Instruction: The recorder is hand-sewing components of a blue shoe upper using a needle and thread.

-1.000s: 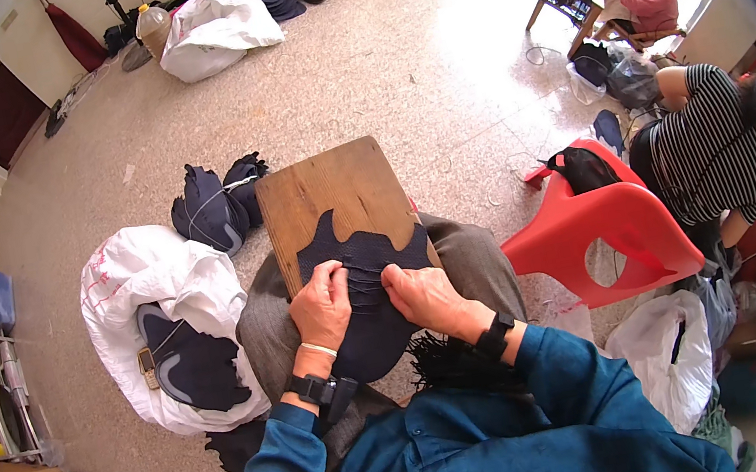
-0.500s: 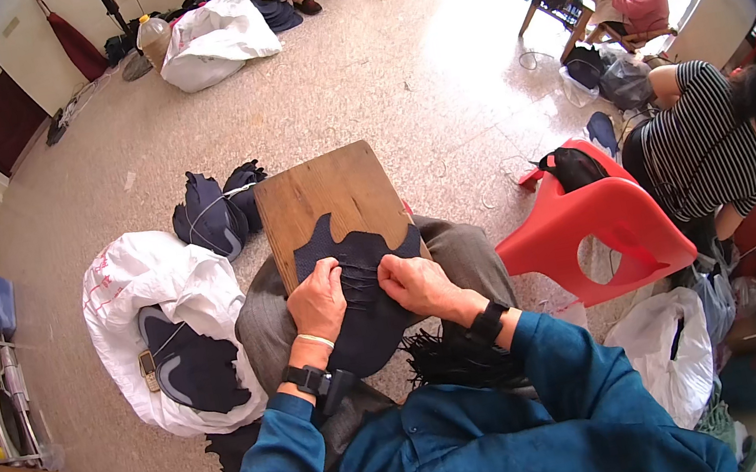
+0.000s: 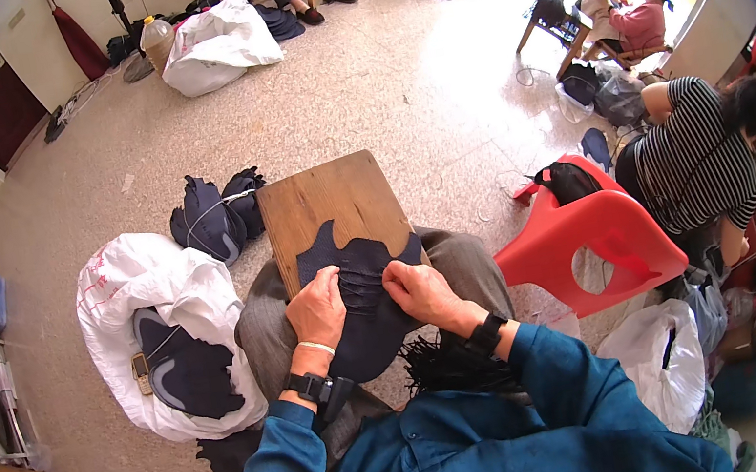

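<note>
A dark navy knit piece, shaped like a flat shoe upper point(image 3: 368, 344), lies across my lap and over the near part of a wooden board point(image 3: 332, 196). Several gathered creases or threads run across its middle, between my hands. On their left side, my left hand point(image 3: 317, 307) is closed in a pinch on the knit. My right hand point(image 3: 422, 292) pinches the opposite side, thumb and fingers pressed together. Any thin thread or small tool inside either pinch is too small to make out. Black fringe-like strands point(image 3: 438, 365) hang beside the piece near my right wrist.
On the left, a white sack point(image 3: 111, 298) holds more navy pieces and a small phone point(image 3: 142, 372). Tied navy bundles point(image 3: 207, 218) lie beyond it. At right stand a red plastic stool point(image 3: 588, 247), a white bag point(image 3: 655, 360) and a person in stripes point(image 3: 691, 152).
The view has shifted slightly. Both hands keep their pinch on the knit piece, with little movement. The person in stripes has shifted a little.
</note>
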Demonstrator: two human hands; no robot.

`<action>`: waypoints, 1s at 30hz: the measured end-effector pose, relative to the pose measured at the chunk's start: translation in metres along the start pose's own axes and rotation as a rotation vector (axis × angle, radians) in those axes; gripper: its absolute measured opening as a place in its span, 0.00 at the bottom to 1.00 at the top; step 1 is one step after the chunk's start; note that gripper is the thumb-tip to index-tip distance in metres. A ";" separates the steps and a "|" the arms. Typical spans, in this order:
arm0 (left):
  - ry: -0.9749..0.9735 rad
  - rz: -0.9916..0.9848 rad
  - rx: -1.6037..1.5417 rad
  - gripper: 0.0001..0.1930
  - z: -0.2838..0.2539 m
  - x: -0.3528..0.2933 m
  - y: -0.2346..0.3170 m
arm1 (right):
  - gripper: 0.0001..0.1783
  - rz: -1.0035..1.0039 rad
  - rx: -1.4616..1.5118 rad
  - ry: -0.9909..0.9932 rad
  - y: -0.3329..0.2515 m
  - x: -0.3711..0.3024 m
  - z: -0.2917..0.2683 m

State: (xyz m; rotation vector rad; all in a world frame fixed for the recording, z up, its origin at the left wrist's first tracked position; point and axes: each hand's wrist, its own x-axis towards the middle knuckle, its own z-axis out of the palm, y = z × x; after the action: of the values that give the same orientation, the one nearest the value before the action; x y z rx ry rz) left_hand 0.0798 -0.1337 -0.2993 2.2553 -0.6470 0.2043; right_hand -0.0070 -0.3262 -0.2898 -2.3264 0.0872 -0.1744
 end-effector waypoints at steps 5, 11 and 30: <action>0.009 -0.019 -0.004 0.08 0.000 0.000 0.001 | 0.06 -0.036 -0.052 0.037 -0.006 0.003 0.003; -0.029 -0.084 0.005 0.09 0.001 0.001 0.001 | 0.08 -0.040 -0.002 -0.064 -0.001 0.000 -0.007; -0.051 -0.035 0.104 0.11 0.003 0.001 0.005 | 0.05 -0.271 -0.186 -0.183 0.006 0.005 -0.004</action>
State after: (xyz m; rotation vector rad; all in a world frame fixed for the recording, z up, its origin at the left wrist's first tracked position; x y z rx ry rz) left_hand 0.0775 -0.1392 -0.2979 2.3769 -0.6356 0.1674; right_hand -0.0024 -0.3338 -0.2906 -2.5216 -0.3169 -0.0895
